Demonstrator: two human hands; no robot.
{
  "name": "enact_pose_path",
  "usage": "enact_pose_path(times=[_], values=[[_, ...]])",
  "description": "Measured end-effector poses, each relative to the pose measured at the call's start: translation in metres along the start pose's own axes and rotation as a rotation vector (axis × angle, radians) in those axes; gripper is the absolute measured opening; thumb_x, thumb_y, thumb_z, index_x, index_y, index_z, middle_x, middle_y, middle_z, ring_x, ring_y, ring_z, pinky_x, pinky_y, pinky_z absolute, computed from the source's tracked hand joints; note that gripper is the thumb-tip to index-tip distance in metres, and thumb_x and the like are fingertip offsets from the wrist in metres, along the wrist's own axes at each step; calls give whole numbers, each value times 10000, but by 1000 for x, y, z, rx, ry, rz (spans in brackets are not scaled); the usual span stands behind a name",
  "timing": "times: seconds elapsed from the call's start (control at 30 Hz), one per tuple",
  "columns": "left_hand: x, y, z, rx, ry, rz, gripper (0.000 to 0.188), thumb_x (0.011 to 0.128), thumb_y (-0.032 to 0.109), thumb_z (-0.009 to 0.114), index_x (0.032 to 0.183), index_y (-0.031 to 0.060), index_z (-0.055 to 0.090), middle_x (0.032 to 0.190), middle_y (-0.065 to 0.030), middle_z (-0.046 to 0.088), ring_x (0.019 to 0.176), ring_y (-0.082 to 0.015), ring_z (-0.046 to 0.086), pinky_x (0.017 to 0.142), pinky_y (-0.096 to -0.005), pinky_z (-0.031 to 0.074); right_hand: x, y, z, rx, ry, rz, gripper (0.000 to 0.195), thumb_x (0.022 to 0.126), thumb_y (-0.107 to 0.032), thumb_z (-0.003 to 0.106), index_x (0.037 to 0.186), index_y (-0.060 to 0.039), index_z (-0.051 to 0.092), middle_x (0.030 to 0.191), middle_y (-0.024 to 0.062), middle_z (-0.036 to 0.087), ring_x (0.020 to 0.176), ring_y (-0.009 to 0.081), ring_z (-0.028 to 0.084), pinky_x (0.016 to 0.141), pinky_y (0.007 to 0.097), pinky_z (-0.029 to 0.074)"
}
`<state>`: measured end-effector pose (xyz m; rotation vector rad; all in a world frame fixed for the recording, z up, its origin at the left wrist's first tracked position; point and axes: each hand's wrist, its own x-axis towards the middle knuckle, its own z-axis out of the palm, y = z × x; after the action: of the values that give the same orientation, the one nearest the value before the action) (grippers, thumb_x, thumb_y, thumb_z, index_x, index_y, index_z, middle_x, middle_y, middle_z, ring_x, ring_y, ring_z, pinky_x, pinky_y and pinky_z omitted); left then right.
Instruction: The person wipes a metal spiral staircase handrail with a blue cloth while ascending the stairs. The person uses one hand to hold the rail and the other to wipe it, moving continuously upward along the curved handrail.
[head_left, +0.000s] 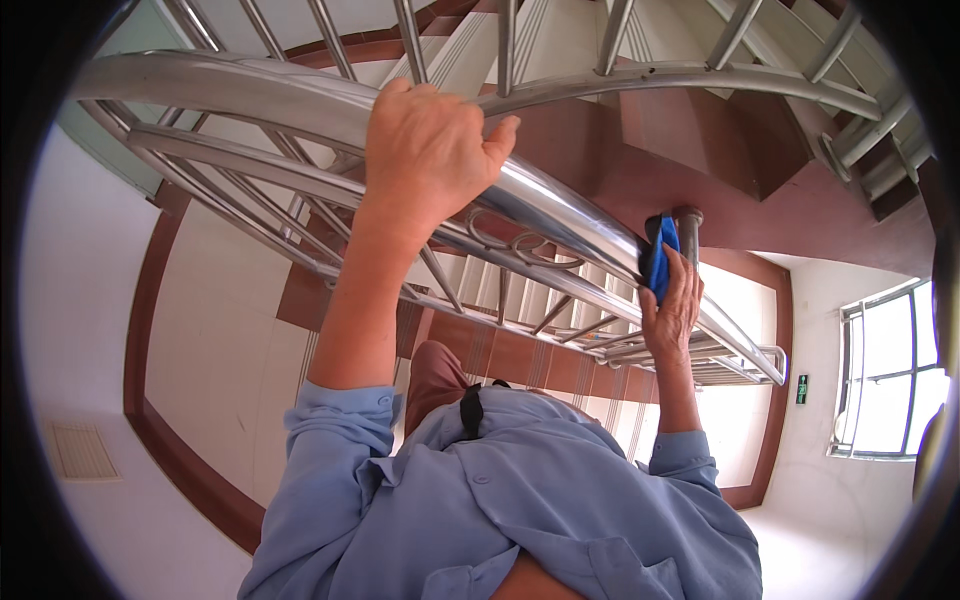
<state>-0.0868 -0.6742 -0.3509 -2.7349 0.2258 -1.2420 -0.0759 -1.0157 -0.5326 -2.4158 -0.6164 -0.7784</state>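
A wide polished metal handrail (559, 196) slopes across the stairwell in front of me. My left hand (431, 142) grips over its top, with the thumb pointing right. Farther along to the right, my right hand (675, 304) holds a blue and black pad (661, 259), perhaps a cloth or sponge, against the rail. The fingers rest on the pad's outer side and the thumb on its near edge. The pad hides the rail surface beneath it. Below the handrail run a thinner metal rail (517, 266) and ring-shaped ornaments (536, 247).
Tiled stairs (510, 352) with dark red edging descend below the railing. A second metal railing (675, 75) curves along the upper flight. The red-brown underside of that flight (570, 142) lies behind the handrail. At right are a barred window (889, 367) and a green sign (802, 390).
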Motion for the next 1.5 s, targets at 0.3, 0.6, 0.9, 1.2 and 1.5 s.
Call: enact_pose_path(times=[0.3,0.6,0.9,1.2,1.5], values=[[2,3,3,30,23,-25,474,879,371,716,532,59,632,530,-100,579,592,-281,553,689,-388,411,20,-32,26,-11,163,195,439,992,-273,581,1371,-54,586,1259,183,624,1211,368,557,1129,496,326],[0,5,-2,33,-60,-59,458,894,395,688,601,43,711,605,-131,651,663,-301,629,784,-415,448,62,-120,32,-9,150,-257,808,780,-320,840,1497,-126,520,1400,217,549,1286,385,532,1093,545,362],[-4,5,5,80,40,-44,413,852,379,726,587,62,703,581,-97,644,625,-270,617,767,-392,452,-6,-38,41,-163,264,-123,818,792,-158,793,1526,-45,451,1481,276,480,1363,459,474,1148,597,305],[-2,4,3,-25,99,-78,310,860,343,734,691,84,724,588,-100,645,619,-280,619,748,-397,456,85,-155,44,-17,220,-337,756,835,-247,775,1505,-42,490,1415,192,563,1270,350,565,1091,500,356],[-123,66,-14,-992,425,-246,460,965,164,686,1332,-55,515,1363,-275,549,1249,-366,559,1096,-434,404,62,-188,60,340,135,-395,716,882,-227,738,1463,78,452,1448,289,523,1281,448,546,1088,541,380]])
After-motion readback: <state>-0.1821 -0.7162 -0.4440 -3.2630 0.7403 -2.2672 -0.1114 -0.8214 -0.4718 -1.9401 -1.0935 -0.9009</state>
